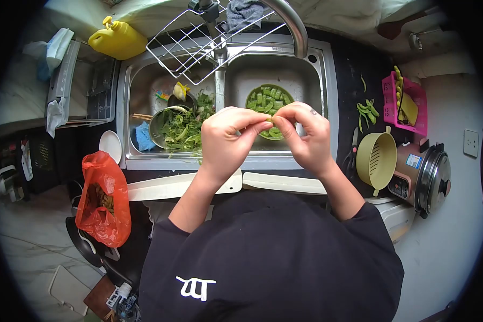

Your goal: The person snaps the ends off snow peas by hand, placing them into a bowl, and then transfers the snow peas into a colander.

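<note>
Over the right basin, my left hand [226,140] and my right hand [308,140] meet fingertip to fingertip. Both are closed in a pinch on a small piece of green bean [270,120], mostly hidden by the fingers. Just beyond and below them, a green bowl [249,100] in the sink holds many short-cut green bean pieces [273,95]. My hands partly cover its near side. On the dark counter to the right lie several whole green beans [368,111].
The left basin holds leafy greens [183,129], a pot and a blue cloth [143,136]. A wire rack [183,44] and the faucet [298,32] overhang the sink. Right stand scissors [350,158], a yellow-green colander [366,161], a pink basket [394,121] and a cooker [413,174]. A red bag [104,185] sits left.
</note>
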### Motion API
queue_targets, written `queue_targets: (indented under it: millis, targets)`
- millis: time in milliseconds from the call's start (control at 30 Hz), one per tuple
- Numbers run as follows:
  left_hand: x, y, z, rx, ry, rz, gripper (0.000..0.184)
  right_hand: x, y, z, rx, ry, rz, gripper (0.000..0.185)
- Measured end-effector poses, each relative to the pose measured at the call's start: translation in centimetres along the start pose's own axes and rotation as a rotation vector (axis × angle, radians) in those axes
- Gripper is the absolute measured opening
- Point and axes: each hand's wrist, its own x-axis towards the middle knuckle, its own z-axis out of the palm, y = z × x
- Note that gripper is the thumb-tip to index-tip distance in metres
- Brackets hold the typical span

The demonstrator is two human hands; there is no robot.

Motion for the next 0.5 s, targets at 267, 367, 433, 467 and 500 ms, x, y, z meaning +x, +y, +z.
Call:
queue_targets:
  millis: [267,367,433,467,500]
  targets:
    - [0.0,-1.7,0.3,-0.948,0.291,-0.491,0.014,-2.9,1.5,4.0,0.073,-0.209,0.087,0.008]
    - [0.4,-2.1,-0.5,-1.06,0.344,-0.506,0.015,-4.8,3.3,5.2,-0.011,-0.408,0.088,0.008]
    - [0.3,-2.2,-0.6,-1.073,0.359,-0.516,0.015,-3.1,2.2,3.9,0.179,-0.212,0.283,0.008]
    - [0.2,-2.2,-0.5,-1.064,0.353,-0.503,0.015,-1.9,1.6,2.9,0.192,-0.152,0.242,0.009]
    - [0.2,-2.2,-0.4,-1.055,0.346,-0.488,0.015,-1.0,1.1,2.4,0.178,-0.073,0.182,0.008]
